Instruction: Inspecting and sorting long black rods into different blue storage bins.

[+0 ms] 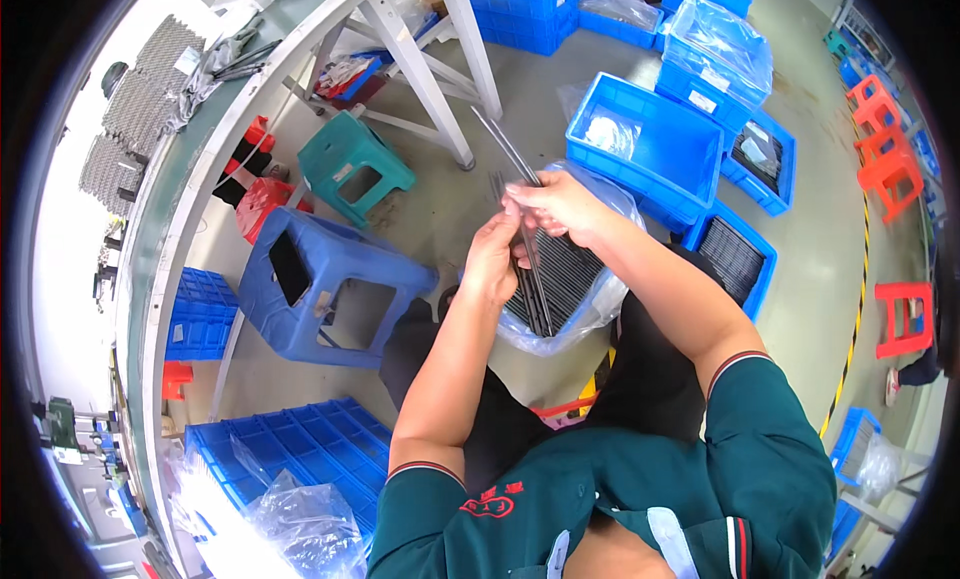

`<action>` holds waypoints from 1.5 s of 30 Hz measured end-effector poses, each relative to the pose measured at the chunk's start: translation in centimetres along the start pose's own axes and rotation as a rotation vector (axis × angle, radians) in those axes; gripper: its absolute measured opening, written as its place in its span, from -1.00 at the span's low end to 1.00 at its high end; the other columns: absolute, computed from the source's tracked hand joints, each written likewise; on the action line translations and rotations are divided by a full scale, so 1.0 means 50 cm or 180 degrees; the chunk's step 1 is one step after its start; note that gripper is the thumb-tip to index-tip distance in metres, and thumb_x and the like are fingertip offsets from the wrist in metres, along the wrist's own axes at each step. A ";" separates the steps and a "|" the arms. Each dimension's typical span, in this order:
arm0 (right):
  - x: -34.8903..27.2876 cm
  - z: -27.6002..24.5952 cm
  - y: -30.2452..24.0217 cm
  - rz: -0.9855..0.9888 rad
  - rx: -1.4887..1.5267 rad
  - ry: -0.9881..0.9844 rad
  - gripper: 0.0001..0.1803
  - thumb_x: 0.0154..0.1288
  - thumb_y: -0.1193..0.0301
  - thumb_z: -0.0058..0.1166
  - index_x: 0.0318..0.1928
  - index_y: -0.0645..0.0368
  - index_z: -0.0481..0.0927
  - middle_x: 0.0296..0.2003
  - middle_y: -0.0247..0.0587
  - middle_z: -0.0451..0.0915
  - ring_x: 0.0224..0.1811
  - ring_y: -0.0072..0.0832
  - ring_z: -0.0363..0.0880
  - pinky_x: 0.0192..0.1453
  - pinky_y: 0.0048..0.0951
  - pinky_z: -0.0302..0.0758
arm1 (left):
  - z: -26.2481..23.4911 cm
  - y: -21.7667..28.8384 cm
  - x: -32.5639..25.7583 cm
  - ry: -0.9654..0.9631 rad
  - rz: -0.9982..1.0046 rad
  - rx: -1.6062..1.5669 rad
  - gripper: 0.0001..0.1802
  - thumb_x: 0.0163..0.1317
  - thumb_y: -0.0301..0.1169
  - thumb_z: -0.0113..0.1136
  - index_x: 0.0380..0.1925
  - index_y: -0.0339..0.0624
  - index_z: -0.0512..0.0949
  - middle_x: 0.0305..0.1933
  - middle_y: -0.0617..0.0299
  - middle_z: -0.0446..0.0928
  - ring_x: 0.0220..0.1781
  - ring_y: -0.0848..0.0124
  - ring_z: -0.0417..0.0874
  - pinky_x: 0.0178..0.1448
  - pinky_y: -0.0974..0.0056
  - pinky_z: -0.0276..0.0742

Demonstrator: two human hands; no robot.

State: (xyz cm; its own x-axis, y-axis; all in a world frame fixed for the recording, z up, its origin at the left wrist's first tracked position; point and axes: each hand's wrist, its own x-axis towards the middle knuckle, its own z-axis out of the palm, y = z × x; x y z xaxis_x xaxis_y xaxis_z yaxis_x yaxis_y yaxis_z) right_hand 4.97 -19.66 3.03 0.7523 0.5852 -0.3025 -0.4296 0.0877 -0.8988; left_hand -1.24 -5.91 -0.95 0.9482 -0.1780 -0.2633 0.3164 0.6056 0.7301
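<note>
Both hands meet in front of me, above a container lined with a clear plastic bag (545, 345) between my knees. Long thin dark rods (535, 291) pass through my hands, their ends sticking out above and below. My left hand (494, 251) is closed around some of them. Closed too, my right hand (562, 205) grips rods a little higher, its fingertips close to the left thumb. Many similar dark rods (580, 274) lie side by side in the lined container. Exactly how many rods each hand holds is hidden by the fingers.
A blue stool (290, 324) with a black phone (289, 267) stands at left, a green stool (345, 164) beyond it. Blue crates (640, 144) are ahead and right, one holding dark rods (735, 254). A long workbench (165, 229) runs along the left; stacked crates (300, 439) stand near-left.
</note>
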 end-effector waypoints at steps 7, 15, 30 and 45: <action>0.076 -0.082 -0.016 -0.0841 -0.0215 0.1910 -0.68 0.14 0.20 0.15 -0.49 0.22 0.50 -0.68 -0.34 0.41 -0.73 -0.56 0.29 -0.67 -0.44 0.18 | 0.022 -0.011 -0.030 -0.0809 -0.1014 0.0263 -0.68 0.30 -0.17 0.06 -0.45 -0.20 0.43 -0.59 0.43 0.21 -0.59 0.62 0.17 -0.56 0.49 0.08; 0.047 -0.160 -0.053 -0.1035 0.0411 0.1820 -0.74 0.24 0.24 0.09 -0.51 0.03 0.38 -0.75 -0.54 0.17 -0.81 -0.72 0.03 -0.74 -0.59 -0.08 | -0.005 0.016 -0.040 -0.0762 -0.0407 -0.0041 -0.64 0.30 -0.11 0.01 -0.38 -0.23 0.45 -0.17 0.07 0.51 -0.15 0.20 0.61 -0.10 0.10 0.58; 0.041 -0.017 0.036 -0.0625 -0.1486 0.0525 -0.68 0.25 0.23 0.09 -0.41 0.29 0.54 -0.65 -0.30 0.48 -0.63 -0.62 0.40 -0.54 -0.54 0.33 | -0.013 0.002 -0.014 -0.1118 -0.0398 -0.0687 -0.66 0.26 -0.08 0.07 -0.37 -0.16 0.47 -0.41 0.34 0.32 -0.43 0.45 0.31 -0.33 0.30 0.31; -0.065 0.007 0.018 -0.0084 -0.0814 -0.0327 -0.88 0.29 0.44 -0.05 -0.20 0.18 0.38 -0.61 -0.30 0.44 -0.73 -0.72 0.23 -0.70 -0.67 0.12 | -0.070 0.078 0.004 0.0853 0.0959 -0.1285 -0.63 0.31 -0.07 0.01 -0.31 -0.19 0.45 -0.52 0.36 0.23 -0.52 0.52 0.24 -0.45 0.37 0.23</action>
State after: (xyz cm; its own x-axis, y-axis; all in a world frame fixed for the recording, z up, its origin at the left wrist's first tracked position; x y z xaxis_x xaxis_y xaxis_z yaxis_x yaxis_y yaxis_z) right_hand 1.96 -21.21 3.30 0.7013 0.6654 -0.2558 -0.2606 -0.0947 -0.9608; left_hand 0.10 -0.88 -0.38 0.9375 0.2194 -0.2699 -0.0529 0.8569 0.5128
